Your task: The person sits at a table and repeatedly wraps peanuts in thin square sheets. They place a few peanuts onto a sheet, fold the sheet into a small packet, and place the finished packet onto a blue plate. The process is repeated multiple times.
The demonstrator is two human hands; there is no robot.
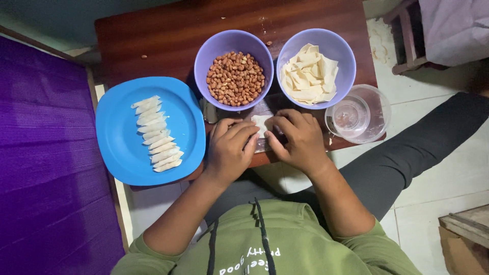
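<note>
My left hand (230, 147) and my right hand (299, 138) are side by side at the front edge of a dark wooden table (168, 35). Both pinch a small pale dough wrapper (262, 122) between their fingertips. Just behind them stand a purple bowl of peanuts (235, 77) and a purple bowl of cut dough wrappers (309, 74). To the left, a blue plate (122, 147) carries a column of several rolled white pastries (156, 135).
A clear plastic cup or bowl of water (359, 114) sits at the table's right front corner. A purple cloth (46, 153) covers the surface at left. White floor tiles, a wooden piece (466, 229) and furniture legs lie to the right.
</note>
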